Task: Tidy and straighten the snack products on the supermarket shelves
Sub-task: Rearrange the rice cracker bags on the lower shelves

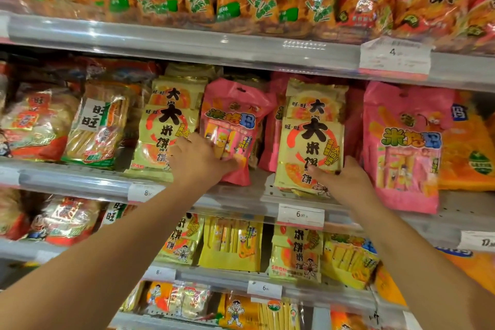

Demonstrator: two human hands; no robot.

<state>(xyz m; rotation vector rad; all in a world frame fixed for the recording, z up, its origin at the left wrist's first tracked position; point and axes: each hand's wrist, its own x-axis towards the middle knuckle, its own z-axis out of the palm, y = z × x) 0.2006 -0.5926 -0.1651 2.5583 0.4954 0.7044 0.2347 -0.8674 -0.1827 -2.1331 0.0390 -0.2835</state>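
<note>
Both hands at the snack packs on the middle shelf (241,199).

Left hand (199,161) grips the tilted pink pack (233,126), fingertips hidden behind it; right hand (345,181) rests loosely spread fingers on the upright yellow pack (312,139), whose foot it partly covers.

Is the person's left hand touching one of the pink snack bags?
Yes. The left hand rests on the lower front of the pink bag standing on the middle shelf.
</note>
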